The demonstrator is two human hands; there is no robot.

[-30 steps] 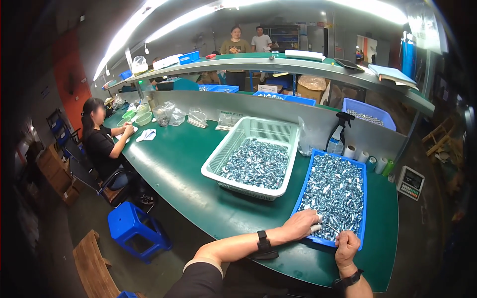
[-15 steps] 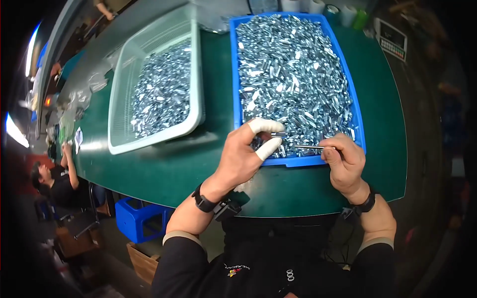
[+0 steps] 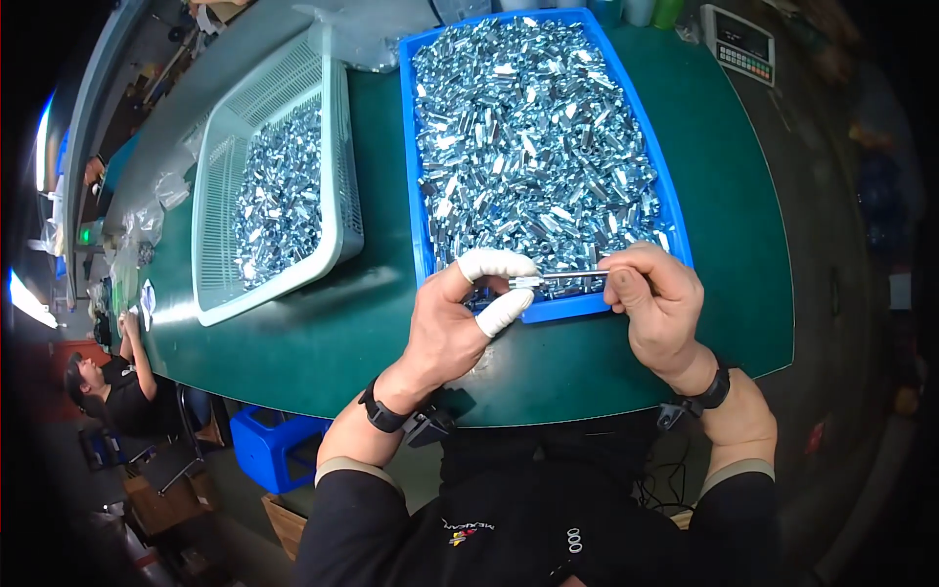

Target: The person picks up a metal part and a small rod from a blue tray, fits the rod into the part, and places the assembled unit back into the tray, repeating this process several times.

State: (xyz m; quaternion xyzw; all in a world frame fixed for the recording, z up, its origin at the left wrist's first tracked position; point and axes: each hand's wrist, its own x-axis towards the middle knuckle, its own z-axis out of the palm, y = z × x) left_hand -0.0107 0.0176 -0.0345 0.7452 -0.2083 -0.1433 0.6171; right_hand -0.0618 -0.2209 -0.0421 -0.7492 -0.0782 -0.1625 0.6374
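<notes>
My left hand (image 3: 445,331), its thumb and forefinger wrapped in white finger covers, pinches a small shiny metal piece (image 3: 525,282) over the near edge of the blue tray (image 3: 556,310). Between the fingers and thumb of my right hand (image 3: 660,305) is a thin metal rod (image 3: 577,274), held level and pointing left. The rod's tip meets the right end of the piece; whether it sits inside cannot be made out. Heaped in the tray are a great many similar silvery metal pieces (image 3: 533,147).
A pale green slotted basket (image 3: 342,210) with more metal pieces stands to the left on the green table (image 3: 381,338). A digital scale (image 3: 740,47) is at the far right. Clear plastic bags (image 3: 377,39) lie behind. A person (image 3: 122,377) sits at the far left near a blue stool (image 3: 274,450).
My right hand has brought the rod leftward to the metal piece; before, a gap lay between them. The whole view has also shifted, with tray and basket now further left.
</notes>
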